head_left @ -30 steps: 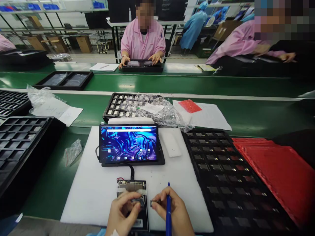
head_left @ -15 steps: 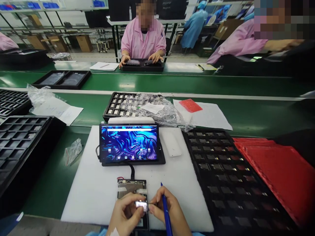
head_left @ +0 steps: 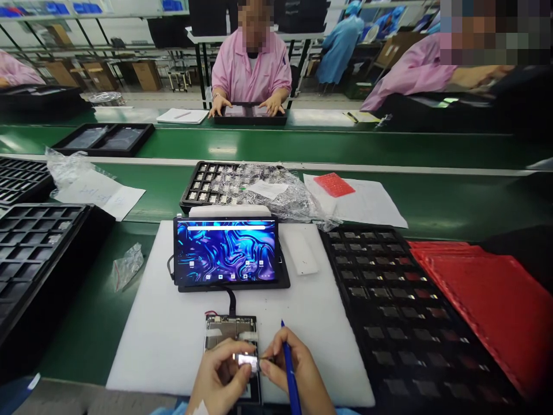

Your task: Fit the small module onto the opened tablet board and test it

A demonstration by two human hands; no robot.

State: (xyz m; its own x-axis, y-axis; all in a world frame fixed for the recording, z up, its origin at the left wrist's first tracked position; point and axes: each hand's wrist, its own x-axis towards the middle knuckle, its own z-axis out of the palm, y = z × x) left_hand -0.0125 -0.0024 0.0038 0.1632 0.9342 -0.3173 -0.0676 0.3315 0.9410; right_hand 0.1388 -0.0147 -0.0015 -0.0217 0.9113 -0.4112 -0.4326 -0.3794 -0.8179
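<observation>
My left hand (head_left: 220,377) pinches a small shiny component (head_left: 247,361) over a bare circuit board (head_left: 230,328) at the near edge of a white foam mat (head_left: 164,328). My right hand (head_left: 298,374) touches the same component with its fingertips and grips a blue pen (head_left: 290,369) pointing up. A black cable runs from the board up to a lit tablet (head_left: 225,251) showing a blue swirl wallpaper.
A black tray of small parts (head_left: 389,300) lies to the right, with red trays (head_left: 484,300) beyond it. Empty black trays (head_left: 30,248) stand on the left. Another tray under a plastic bag (head_left: 259,187) sits behind the tablet. People in pink coats work across the green conveyor (head_left: 302,147).
My right hand has moved left until its fingertips meet the component in my left hand. The component now shows a shiny face. The pen has tilted slightly left.
</observation>
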